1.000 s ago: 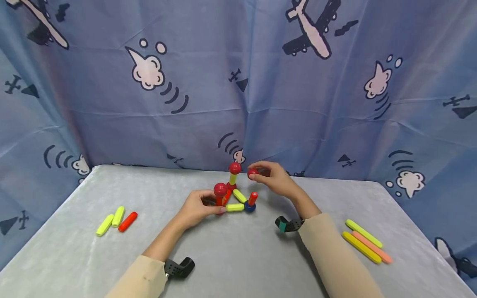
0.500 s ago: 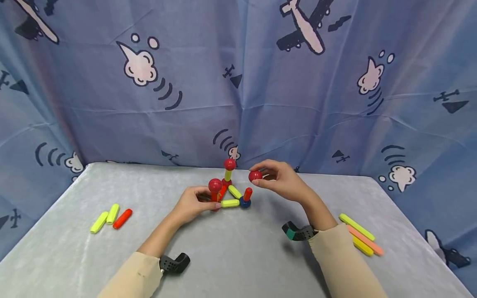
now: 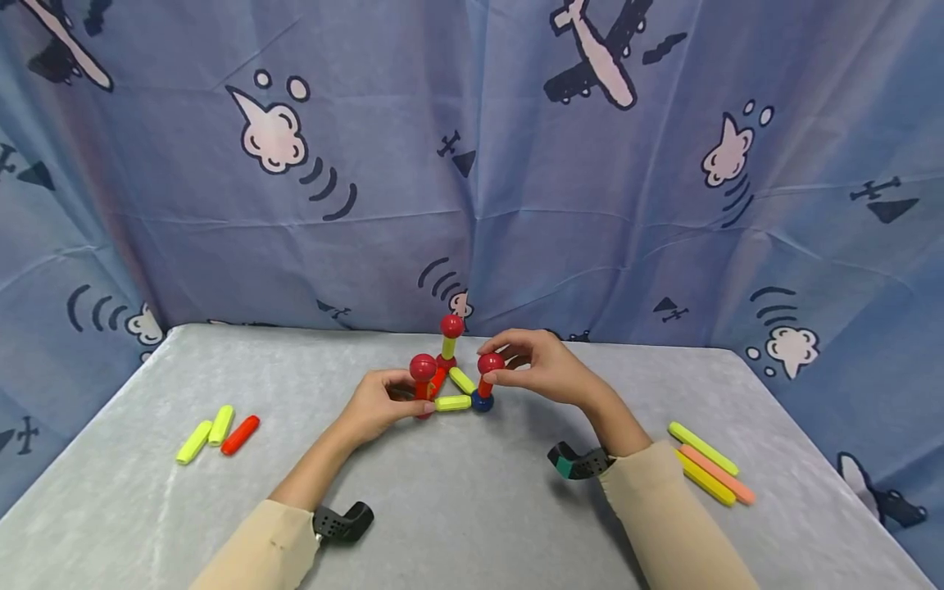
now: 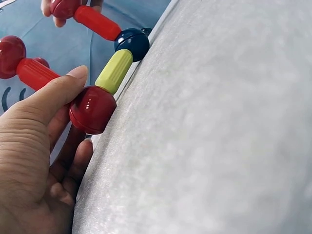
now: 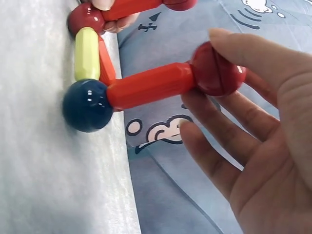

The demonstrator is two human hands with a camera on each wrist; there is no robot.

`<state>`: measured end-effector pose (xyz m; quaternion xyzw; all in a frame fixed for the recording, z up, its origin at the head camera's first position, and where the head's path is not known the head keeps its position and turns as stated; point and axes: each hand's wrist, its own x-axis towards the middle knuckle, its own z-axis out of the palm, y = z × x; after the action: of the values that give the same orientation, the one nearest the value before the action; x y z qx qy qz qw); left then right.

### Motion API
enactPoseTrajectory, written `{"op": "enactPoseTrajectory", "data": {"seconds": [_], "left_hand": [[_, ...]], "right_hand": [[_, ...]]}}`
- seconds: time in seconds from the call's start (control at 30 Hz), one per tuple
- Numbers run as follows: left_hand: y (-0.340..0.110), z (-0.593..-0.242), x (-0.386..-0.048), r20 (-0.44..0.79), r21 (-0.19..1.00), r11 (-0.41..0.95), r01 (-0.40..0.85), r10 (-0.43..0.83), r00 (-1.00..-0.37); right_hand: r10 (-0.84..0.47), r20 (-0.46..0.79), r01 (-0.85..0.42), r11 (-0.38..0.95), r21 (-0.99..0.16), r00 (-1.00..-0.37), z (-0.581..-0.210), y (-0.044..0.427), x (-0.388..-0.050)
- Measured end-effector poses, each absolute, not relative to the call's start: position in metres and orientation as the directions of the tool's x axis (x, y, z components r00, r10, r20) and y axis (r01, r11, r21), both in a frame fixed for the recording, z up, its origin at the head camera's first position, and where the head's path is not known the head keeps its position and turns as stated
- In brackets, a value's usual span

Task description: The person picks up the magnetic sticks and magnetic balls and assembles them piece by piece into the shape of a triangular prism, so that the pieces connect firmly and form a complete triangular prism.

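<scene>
A structure of balls and rods stands at the table's centre. My left hand [image 3: 378,410] grips its near left corner, thumb at the red lower ball [image 4: 92,110] in the left wrist view. My right hand [image 3: 549,369] pinches a red ball [image 5: 218,69], which sits on top of the upright red rod [image 5: 150,87] above the blue ball [image 5: 87,105]. A yellow-green rod [image 3: 453,403] joins the two near corners. Red balls also top the left upright [image 3: 423,367] and the back upright [image 3: 452,325].
Two yellow-green rods [image 3: 193,442] and a red rod [image 3: 240,435] lie on the left of the grey table [image 3: 442,524]. On the right are three longer sticks [image 3: 717,474], yellow-green, orange and yellow. A blue patterned curtain [image 3: 398,164] hangs behind the table.
My right hand has moved its red ball left and down onto the upright rod over the blue ball. My left hand keeps its grip on the near left corner.
</scene>
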<state>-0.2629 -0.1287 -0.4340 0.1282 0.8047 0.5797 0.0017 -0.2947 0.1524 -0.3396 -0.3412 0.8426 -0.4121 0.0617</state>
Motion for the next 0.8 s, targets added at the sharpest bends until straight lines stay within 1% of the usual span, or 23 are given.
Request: {"op": "enactPoseTrajectory", "data": {"seconds": [0.17, 0.3, 0.53, 0.8], "left_hand": [[-0.1295, -0.4346, -0.2633, 0.142, 0.935, 0.292, 0.2, 0.209, -0.967], [-0.129, -0.4344, -0.263, 0.143, 0.938, 0.283, 0.2, 0.209, -0.967], [-0.1277, -0.4339, -0.2626, 0.163, 0.937, 0.274, 0.218, 0.21, -0.964], [-0.1292, -0.4357, -0.2635, 0.15, 0.936, 0.286, 0.205, 0.202, -0.968]], "right_hand": [[-0.593, 0.179, -0.513, 0.461, -0.724, -0.785, -0.3424, 0.1493, -0.2953], [-0.585, 0.174, -0.505, 0.469, -0.724, -0.792, -0.3425, 0.1505, -0.295], [-0.605, 0.178, -0.518, 0.451, -0.726, -0.776, -0.3432, 0.1532, -0.2964], [-0.628, 0.191, -0.539, 0.426, -0.727, -0.754, -0.3454, 0.1543, -0.2991]]}}
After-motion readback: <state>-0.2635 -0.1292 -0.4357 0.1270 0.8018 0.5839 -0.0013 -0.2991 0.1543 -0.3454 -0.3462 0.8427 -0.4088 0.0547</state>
